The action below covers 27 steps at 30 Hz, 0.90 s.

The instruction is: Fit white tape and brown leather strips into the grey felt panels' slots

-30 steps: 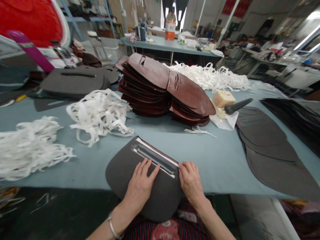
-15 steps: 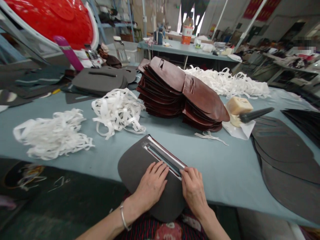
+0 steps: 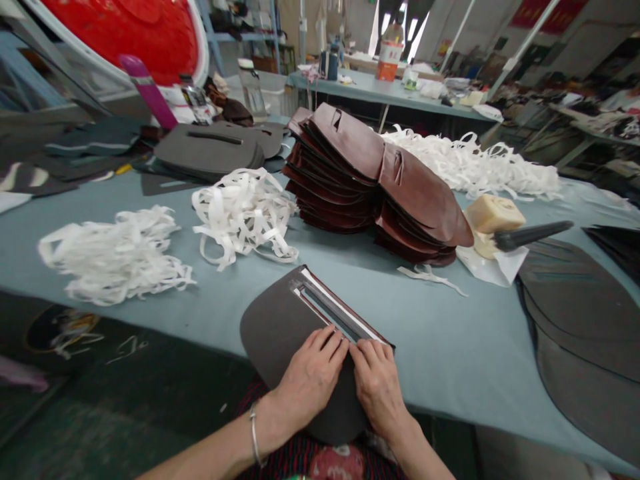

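A dark grey panel (image 3: 280,320) with rounded ends lies tilted over the table's near edge, its lower end near my lap. Along its upper part runs a long slot (image 3: 327,307) edged with white strips and a thin brown border. My left hand (image 3: 313,373) rests on the panel, its bent fingertips at the slot's lower edge and its thumb hidden. Close beside it, my right hand (image 3: 377,380) has curled fingers pressed at the slot's right end. The two hands' fingertips nearly touch. What lies under the fingertips is hidden.
Behind the panel stands a stack of brown leather pieces (image 3: 345,173). White strips lie in a left heap (image 3: 120,257), a middle heap (image 3: 245,217) and a far heap (image 3: 475,163). Right are a yellowish block (image 3: 495,213), a black-handled tool (image 3: 533,235) and grey panels (image 3: 585,313).
My right hand has shifted left along the slot toward my left hand, uncovering the panel's right corner. My left fingers are more bent. The whole view has shifted slightly.
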Motion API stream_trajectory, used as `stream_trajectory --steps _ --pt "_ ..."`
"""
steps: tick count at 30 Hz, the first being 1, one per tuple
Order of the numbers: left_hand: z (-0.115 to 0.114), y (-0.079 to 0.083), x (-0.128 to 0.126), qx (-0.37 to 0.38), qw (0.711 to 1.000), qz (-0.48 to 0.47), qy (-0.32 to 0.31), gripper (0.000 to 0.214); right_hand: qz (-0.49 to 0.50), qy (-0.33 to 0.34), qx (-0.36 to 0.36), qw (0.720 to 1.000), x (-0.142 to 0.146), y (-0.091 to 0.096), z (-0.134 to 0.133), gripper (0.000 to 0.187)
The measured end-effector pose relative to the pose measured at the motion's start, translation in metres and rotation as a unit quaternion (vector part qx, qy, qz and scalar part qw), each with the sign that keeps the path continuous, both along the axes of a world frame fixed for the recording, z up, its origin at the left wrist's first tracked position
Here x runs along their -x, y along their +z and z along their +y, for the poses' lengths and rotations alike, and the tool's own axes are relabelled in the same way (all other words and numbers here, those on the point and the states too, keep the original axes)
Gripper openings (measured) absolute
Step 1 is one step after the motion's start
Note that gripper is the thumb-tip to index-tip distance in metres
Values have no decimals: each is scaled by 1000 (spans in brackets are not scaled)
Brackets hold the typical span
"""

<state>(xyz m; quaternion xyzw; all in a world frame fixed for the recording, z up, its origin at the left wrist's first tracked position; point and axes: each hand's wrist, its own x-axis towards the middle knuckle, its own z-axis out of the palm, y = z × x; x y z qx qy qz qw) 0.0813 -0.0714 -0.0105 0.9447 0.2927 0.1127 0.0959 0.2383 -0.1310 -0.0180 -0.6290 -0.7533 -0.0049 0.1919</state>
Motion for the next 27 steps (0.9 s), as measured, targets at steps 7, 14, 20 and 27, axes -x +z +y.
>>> stream_trajectory --steps 7,14,20,27 --pt "-6 8 4 30 999 -23 5 54 15 -21 -49 998 8 -5 -5 26" --pt "27 19 37 54 993 -57 93 60 127 16 -6 992 23 11 -6 18" --pt "60 13 54 10 992 -42 122 52 -3 -19 -70 997 -1 3 24 25" --pt "89 1 51 -41 981 -73 175 40 -6 56 -72 996 16 -17 28 15"
